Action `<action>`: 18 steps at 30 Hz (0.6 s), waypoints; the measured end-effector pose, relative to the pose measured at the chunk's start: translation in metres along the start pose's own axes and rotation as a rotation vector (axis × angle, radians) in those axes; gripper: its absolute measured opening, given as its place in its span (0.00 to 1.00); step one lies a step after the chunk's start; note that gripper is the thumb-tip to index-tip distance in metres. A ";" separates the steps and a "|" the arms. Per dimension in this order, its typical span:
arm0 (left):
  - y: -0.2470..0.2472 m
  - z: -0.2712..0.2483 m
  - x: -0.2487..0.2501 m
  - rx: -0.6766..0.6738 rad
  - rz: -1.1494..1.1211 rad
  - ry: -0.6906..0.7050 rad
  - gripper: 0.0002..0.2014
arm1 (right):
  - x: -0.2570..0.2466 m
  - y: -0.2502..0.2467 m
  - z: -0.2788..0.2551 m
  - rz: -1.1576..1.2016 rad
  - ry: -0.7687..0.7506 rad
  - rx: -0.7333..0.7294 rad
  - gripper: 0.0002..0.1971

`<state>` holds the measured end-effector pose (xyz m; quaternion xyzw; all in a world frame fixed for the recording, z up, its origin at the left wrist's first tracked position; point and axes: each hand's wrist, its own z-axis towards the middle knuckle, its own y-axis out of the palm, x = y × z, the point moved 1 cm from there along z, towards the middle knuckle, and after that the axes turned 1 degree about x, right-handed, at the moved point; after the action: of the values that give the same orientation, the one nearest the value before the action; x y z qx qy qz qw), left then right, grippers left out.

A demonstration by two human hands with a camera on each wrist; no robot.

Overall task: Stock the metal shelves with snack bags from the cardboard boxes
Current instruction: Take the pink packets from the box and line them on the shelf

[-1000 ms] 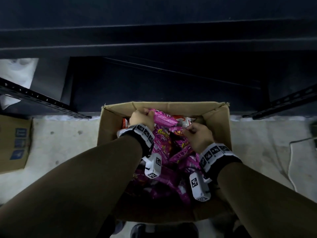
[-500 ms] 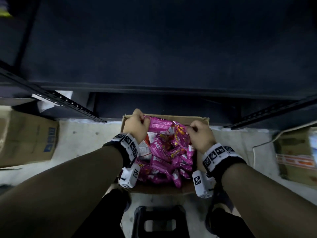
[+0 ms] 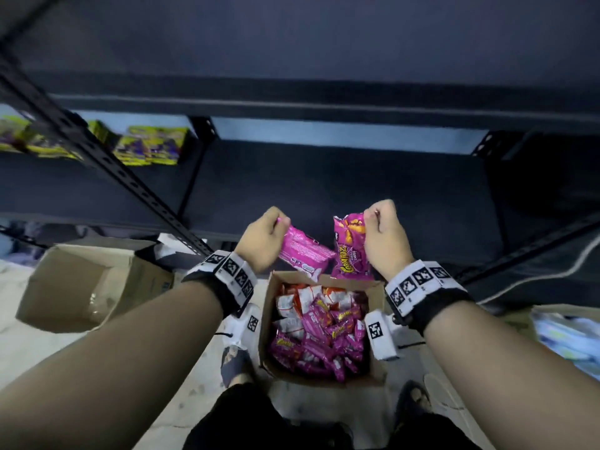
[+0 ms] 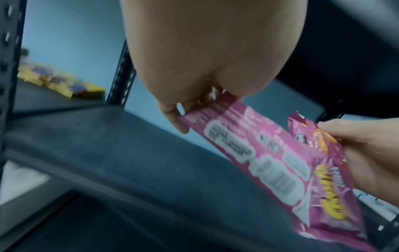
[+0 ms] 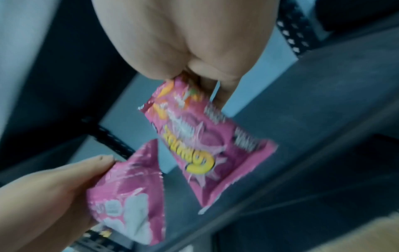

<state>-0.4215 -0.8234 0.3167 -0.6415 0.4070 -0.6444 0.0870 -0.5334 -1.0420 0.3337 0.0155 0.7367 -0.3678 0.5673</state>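
Pink snack bags, one pinched by its top edge in each of the hands: left hand (image 3: 264, 240) holds the left bag (image 3: 303, 253), right hand (image 3: 384, 237) the right bag (image 3: 352, 248). Both hang above the cardboard box (image 3: 269, 323), before the metal shelf (image 3: 324, 190). Such slight edge pinches may slip, dropping bags.

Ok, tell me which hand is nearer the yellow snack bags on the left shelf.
Left. The left hand is closer to the yellow snack bags; the right hand is farther right, beyond it.
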 end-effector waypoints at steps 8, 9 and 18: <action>-0.089 -0.020 0.096 0.294 -0.022 0.198 0.16 | -0.117 -0.039 -0.010 0.037 -0.282 0.061 0.10; -0.101 -0.022 0.109 0.320 -0.024 0.231 0.17 | -0.131 -0.044 -0.012 0.050 -0.334 0.045 0.11; -0.179 -0.014 0.216 0.514 -0.005 0.383 0.19 | -0.231 -0.107 0.000 0.005 -0.577 0.108 0.12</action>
<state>-0.3957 -0.8380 0.5962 -0.4667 0.2385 -0.8353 0.1663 -0.4977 -1.0285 0.5857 -0.0575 0.5242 -0.3943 0.7526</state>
